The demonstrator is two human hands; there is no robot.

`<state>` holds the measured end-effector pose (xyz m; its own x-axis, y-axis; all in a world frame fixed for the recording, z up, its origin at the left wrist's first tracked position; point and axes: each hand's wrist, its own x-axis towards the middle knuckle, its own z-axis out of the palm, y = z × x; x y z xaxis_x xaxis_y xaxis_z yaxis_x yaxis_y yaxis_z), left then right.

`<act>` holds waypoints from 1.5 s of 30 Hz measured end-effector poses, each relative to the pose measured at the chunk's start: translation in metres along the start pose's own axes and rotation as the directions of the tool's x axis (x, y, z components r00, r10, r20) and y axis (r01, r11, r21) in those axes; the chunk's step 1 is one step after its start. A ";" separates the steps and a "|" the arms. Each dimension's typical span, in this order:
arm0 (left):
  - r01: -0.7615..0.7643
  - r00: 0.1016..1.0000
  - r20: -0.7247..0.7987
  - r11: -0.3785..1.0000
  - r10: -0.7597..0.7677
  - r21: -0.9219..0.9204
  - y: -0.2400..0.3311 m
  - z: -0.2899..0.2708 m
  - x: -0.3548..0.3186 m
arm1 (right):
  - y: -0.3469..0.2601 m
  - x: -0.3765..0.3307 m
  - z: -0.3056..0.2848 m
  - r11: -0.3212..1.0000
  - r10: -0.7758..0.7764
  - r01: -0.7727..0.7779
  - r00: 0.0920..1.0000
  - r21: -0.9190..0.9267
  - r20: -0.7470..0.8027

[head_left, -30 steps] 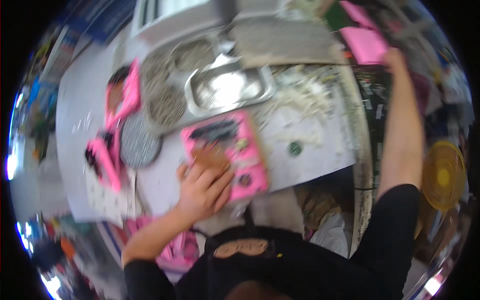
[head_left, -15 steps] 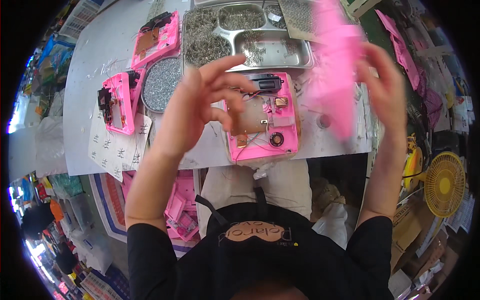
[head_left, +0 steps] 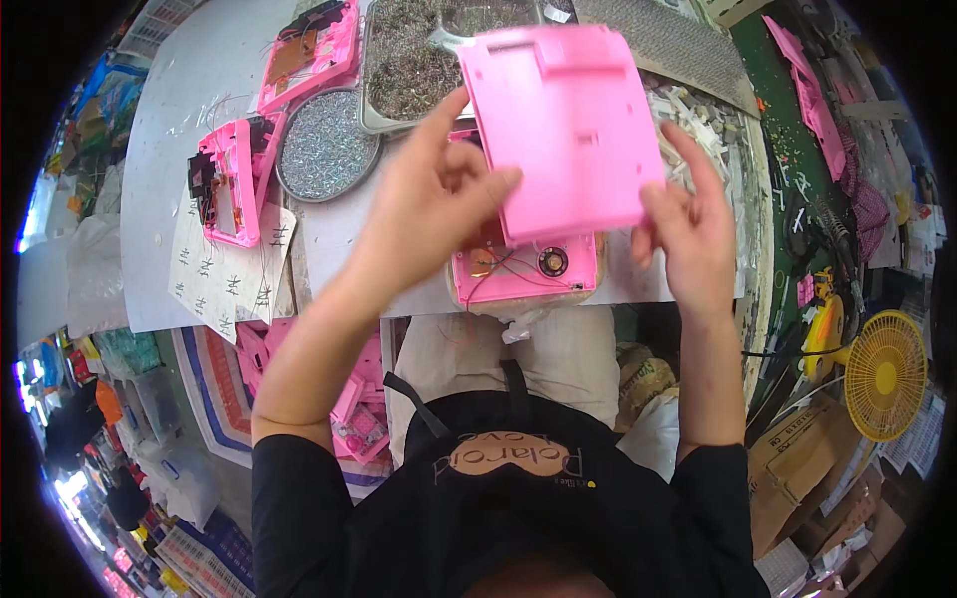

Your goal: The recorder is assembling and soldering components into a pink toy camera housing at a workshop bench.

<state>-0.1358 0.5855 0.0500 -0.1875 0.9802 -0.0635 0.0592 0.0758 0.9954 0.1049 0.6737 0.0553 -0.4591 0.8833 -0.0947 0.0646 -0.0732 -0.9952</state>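
The grey worktable [head_left: 179, 130] filled the upper half of the view, bending toward the rim. At 12 o'clock on it sat a metal tray [head_left: 404, 70] heaped with small grey parts, and at its 8 o'clock a round dish [head_left: 327, 148] of shiny screws. Two opened pink housings lay further out: one [head_left: 309, 50] at 11 o'clock, one [head_left: 227, 179] at 9 o'clock, resting on a marked paper sheet [head_left: 224, 274]. A yellow fan [head_left: 885, 374] stood off the table at 3 o'clock. An open pink base [head_left: 523, 269] with wires and a small round speaker lay at the table's near edge; the raised pink cover panel [head_left: 563, 125] hid its upper part. The left hand [head_left: 439, 194] pinched the panel's left edge, thumb over its face, index finger raised free. The right hand [head_left: 688, 224] gripped the lower right corner, fingers closed onto it.
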 end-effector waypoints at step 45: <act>0.095 0.995 -0.016 0.954 -0.094 0.286 -0.048 -0.016 -0.063 | 0.019 -0.029 0.022 0.079 -0.028 0.529 0.849 -0.845 0.528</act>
<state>-0.1428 0.5173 0.0071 -0.2077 0.9657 -0.1557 0.3192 0.2174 0.9224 0.1002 0.6365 0.0388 -0.8594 0.5072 -0.0647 0.5113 0.8525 -0.1090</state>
